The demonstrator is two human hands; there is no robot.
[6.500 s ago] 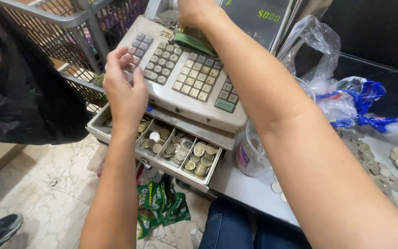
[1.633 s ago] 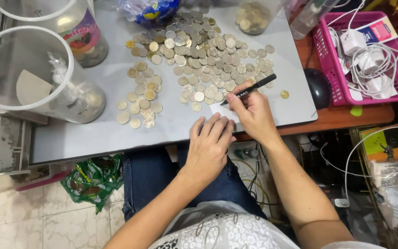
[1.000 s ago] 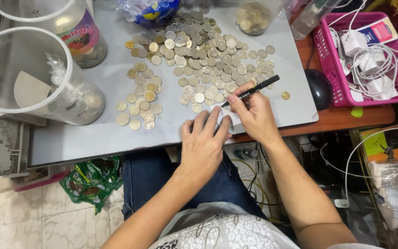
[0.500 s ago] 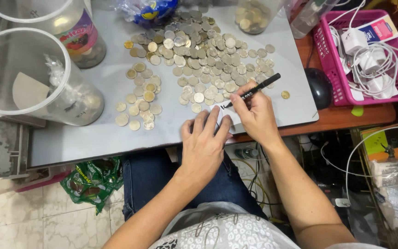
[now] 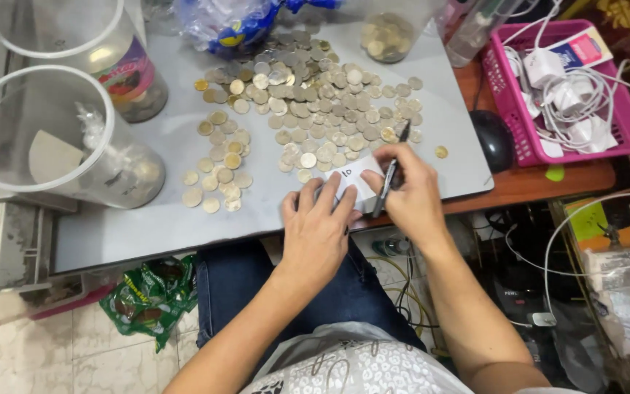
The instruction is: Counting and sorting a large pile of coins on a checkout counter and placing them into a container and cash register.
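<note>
At the grey table's (image 5: 147,233) near edge, the left hand (image 5: 319,226) is pressing flat, fingers spread, on a small white packet (image 5: 355,182), seemingly paper-wrapped, while the right hand (image 5: 410,193) is gripping a black marker (image 5: 391,175) beside the coins (image 5: 315,102).

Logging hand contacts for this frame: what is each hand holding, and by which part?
The right hand grips a black pen along its lower barrel. The left hand pins a small white paper flat at its near edge.
</note>
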